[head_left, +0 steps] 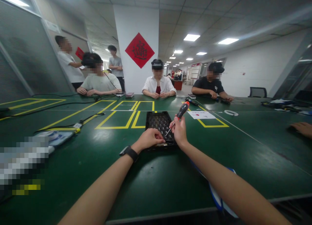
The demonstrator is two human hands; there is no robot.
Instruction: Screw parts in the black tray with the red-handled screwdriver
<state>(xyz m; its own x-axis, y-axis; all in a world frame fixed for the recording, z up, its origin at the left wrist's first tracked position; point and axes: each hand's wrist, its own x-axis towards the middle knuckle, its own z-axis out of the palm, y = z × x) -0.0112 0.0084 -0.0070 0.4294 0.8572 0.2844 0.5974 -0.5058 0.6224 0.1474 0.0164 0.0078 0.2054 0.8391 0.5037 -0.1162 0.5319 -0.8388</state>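
Head view: both bare forearms reach forward over a green table marked with yellow tape rectangles. Right hand is closed around a screwdriver with a red-and-black handle (handle tilted up and away to the right, thin shaft slanting down to the left), its tip over the near part of a black tray. Left hand, with a dark wristwatch on the wrist, is curled into a loose fist at the tray's near edge, just beside the screwdriver tip; what the fingers pinch, if anything, cannot be told. The tray lies flat at table centre, directly ahead of both hands, its ridged inside too small to read. Beyond it lie a white paper sheet and a white ring. Three seated people rest their hands on the far edge; another person's hand lies at the right. A red diamond sign hangs on the white pillar.
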